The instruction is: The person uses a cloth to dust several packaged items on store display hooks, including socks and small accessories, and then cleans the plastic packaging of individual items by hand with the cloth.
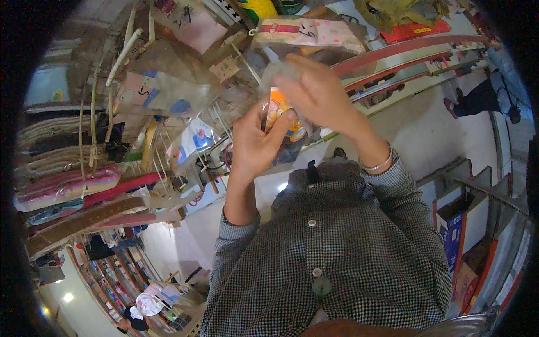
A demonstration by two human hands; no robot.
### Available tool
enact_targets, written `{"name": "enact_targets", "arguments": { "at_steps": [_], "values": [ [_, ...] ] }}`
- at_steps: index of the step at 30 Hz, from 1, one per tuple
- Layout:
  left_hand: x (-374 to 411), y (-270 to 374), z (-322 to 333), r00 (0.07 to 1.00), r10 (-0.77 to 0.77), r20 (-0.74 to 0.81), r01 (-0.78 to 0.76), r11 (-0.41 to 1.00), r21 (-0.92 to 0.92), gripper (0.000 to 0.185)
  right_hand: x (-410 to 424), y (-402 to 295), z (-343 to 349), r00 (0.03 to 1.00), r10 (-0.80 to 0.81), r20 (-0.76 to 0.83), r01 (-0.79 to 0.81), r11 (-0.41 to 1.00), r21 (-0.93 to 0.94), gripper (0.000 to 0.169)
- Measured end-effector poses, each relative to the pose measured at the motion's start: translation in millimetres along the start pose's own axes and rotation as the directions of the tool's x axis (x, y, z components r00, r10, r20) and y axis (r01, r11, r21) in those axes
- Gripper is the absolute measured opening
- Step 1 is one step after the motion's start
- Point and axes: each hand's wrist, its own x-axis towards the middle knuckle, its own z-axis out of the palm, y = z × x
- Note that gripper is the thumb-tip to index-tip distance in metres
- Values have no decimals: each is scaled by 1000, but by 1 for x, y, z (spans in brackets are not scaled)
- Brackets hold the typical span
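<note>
A small clear plastic packet [274,110] with an orange card bearing a cartoon animal is in front of my chest. My left hand [259,141] grips its lower part, with the thumb lying across the card. At the packet's upper end is my right hand [322,94], wearing a silver bangle; its fingertips are blurred and pinch the clear plastic there. Just beyond my hands lies a clear-wrapped pink item with dots [311,33]. Left of my left hand, a packet with blue and white print [196,141] hangs among display rods.
Folded textiles [54,130] and a pink wrapped bundle [71,185] fill the left shelf. Red-edged shelving [404,50] runs along the upper right. Metal racking [484,189] stands at my right. One person [480,99] is at far right, another [137,318] at lower left.
</note>
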Motion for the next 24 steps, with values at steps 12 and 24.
{"name": "enact_targets", "arguments": {
  "at_steps": [12,24],
  "values": [
    [1,-2,-5,999,-15,39,21,988,-156,22,2,-1,-16,971,119,-206,64,704,707,22],
    [1,-3,-18,993,9,-116,-1,997,74,20,2,0,-34,972,2,-234,184,611,770,22]
  ]
}}
